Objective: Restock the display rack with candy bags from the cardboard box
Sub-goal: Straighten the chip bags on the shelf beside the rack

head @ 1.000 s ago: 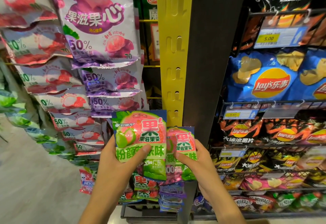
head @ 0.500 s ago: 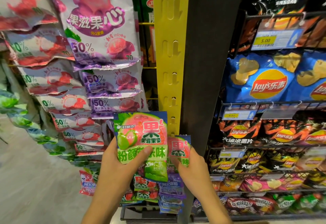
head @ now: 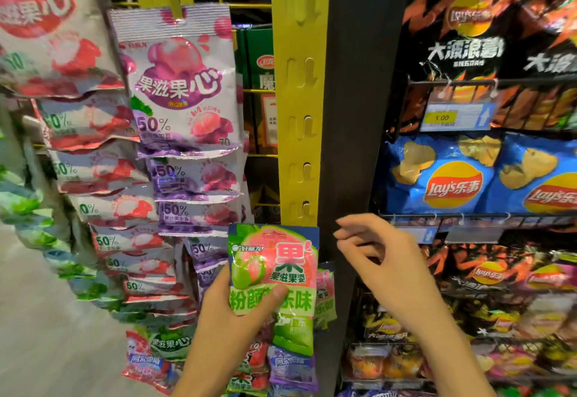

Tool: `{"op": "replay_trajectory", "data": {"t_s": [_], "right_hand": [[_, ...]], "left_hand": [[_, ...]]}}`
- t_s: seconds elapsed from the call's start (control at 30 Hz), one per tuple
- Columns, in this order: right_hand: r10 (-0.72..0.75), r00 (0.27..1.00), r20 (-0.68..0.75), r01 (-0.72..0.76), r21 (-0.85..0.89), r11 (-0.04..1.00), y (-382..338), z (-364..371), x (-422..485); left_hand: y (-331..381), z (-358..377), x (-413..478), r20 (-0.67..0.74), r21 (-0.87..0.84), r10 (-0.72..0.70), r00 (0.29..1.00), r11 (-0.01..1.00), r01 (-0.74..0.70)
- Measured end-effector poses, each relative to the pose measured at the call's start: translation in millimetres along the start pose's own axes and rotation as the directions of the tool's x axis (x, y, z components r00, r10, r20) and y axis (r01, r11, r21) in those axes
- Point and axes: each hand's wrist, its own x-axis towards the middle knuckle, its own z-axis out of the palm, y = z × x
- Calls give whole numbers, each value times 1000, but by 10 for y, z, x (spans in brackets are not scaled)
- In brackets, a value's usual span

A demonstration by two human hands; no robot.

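Left hand [head: 231, 318] is gripping the candy bag [head: 274, 268] upright, long axis vertical, its top sitting just below the yellow strip's [head: 298, 99] nearest hook [head: 306, 209], while right hand [head: 381, 265] is hovering empty, loosely curled, beside it.

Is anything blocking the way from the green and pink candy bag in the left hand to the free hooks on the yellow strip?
Nothing visible does. The candy bag in the left hand sits just under the lowest bare hook of the yellow strip. The right hand hovers off to the side, holding nothing.
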Motion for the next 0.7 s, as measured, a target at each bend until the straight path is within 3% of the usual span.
{"op": "replay_trajectory", "data": {"t_s": [0.17,0.53,0.7], "right_hand": [[-184,979,-92,197,156,968,-375,-45,411],[-274,952,-139,286,78,955,-492,123,755],[-271,953,-135,284,90,955,-476,135,740]], "left_hand": [[-39,182,18,4,-26,-25,1000,999,25],[-27,349,53,48,-8,18,999,1000,-17],[-31,361,62,10,-43,-34,999,998,34]]}}
